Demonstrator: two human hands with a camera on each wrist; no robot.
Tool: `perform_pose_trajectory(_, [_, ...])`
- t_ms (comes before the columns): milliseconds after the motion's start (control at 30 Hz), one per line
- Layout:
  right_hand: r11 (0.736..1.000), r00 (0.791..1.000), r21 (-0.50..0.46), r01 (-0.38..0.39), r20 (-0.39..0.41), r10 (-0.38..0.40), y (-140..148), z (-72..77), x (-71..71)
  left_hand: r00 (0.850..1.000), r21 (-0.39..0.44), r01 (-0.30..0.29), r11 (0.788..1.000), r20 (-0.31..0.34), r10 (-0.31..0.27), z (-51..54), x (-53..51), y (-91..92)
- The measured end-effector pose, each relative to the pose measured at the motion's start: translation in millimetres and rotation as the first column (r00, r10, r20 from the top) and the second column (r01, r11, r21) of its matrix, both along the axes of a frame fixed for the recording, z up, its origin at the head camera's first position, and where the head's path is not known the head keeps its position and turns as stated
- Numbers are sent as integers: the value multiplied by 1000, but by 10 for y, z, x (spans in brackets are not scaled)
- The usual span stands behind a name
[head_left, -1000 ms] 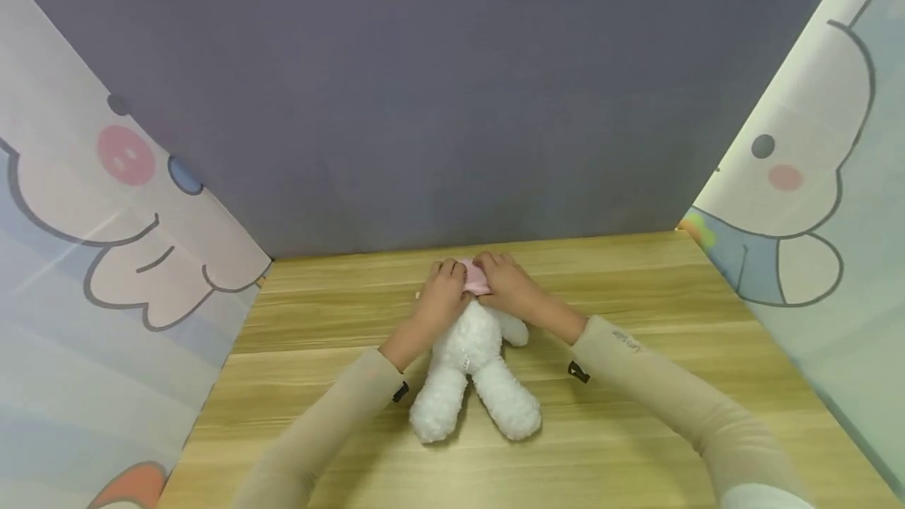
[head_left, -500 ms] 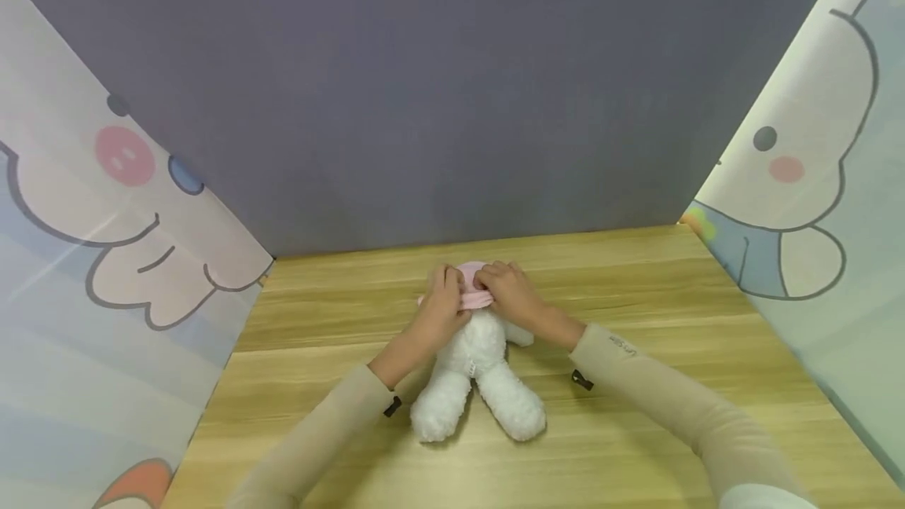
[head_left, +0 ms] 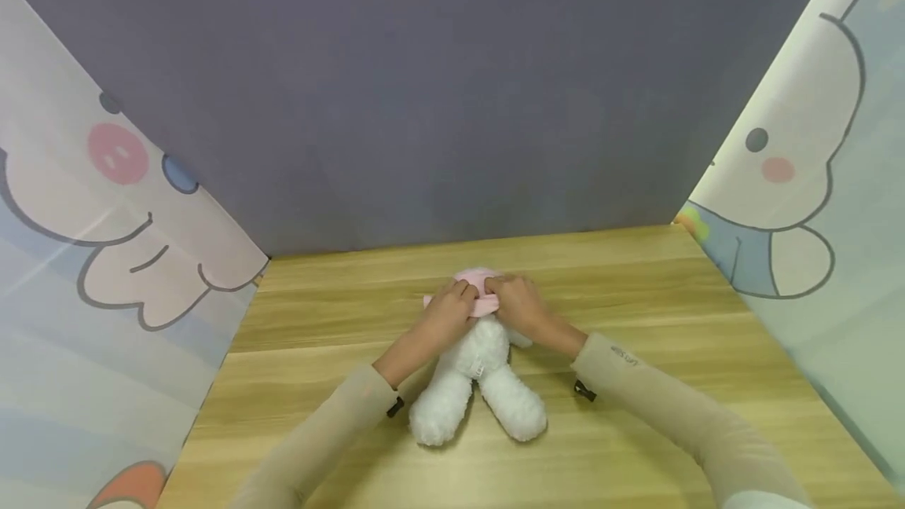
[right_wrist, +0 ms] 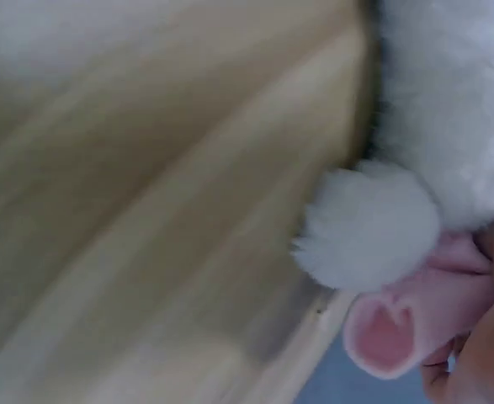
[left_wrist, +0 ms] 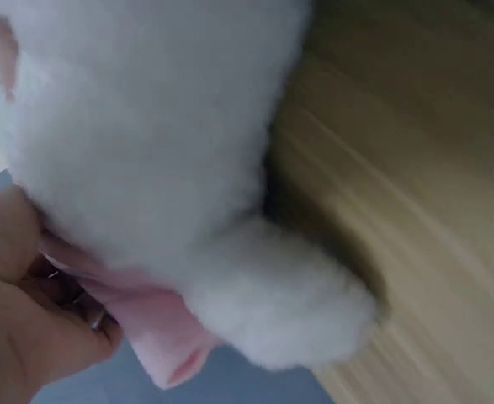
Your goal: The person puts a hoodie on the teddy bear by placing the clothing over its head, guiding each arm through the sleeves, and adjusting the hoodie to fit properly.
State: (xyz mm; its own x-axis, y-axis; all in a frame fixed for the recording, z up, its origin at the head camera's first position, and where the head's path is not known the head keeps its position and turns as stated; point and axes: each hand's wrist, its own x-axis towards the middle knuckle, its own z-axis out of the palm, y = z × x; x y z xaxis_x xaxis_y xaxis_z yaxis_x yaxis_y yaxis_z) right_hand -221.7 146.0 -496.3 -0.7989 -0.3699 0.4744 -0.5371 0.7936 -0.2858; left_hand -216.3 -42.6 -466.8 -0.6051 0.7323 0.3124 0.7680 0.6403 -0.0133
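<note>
A white fluffy plush toy (head_left: 481,348) lies on the wooden table, its two legs toward the viewer. A pink cloth piece (head_left: 472,280) covers its head end. The left hand (head_left: 447,316) pinches the pink cloth's folded edge from the left, the right hand (head_left: 521,305) from the right, their fingers close together. In the left wrist view the left hand (left_wrist: 28,303) has curled fingers on the pink cloth (left_wrist: 158,328) beside a white limb (left_wrist: 280,295). The right wrist view has the right hand (right_wrist: 482,345) gripping the pink cloth (right_wrist: 448,303), whose end is rolled open.
A wooden table (head_left: 318,305) lies under the toy. A dark grey panel (head_left: 452,100) rises behind the table's far edge. Side panels with cartoon animals stand at the left (head_left: 42,352) and right (head_left: 848,336).
Both hands have moved slightly toward the viewer along the head end. More of the pink cloth shows above and between them, and its lower edge sits nearer the toy's body.
</note>
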Motion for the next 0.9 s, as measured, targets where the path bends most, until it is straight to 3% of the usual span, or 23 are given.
perform_pose_trajectory(100, [1000,999,-25,-13,46,14,20,27,8,997,40,-13,999,81,9,-29,-3,-41])
perform_pose_trajectory(200, [1000,996,1,-11,94,11,46,82,10,993,57,25,998,116,-31,-58,1,-82])
perform_pose_trajectory(367, [998,992,66,-24,126,15,68,149,-20,991,75,114,991,64,-119,-82,16,-133])
perform_pose_trajectory(533, [990,991,114,-88,109,76,82,180,-74,974,61,228,972,-23,-227,-47,31,-153])
perform_pose_trajectory(700, [983,992,150,-107,83,95,69,144,-49,978,-1,203,979,-48,-203,-63,110,-139])
perform_pose_trajectory(900, [982,997,191,4,-73,10,72,23,24,985,-20,137,990,-108,-138,-96,241,-36])
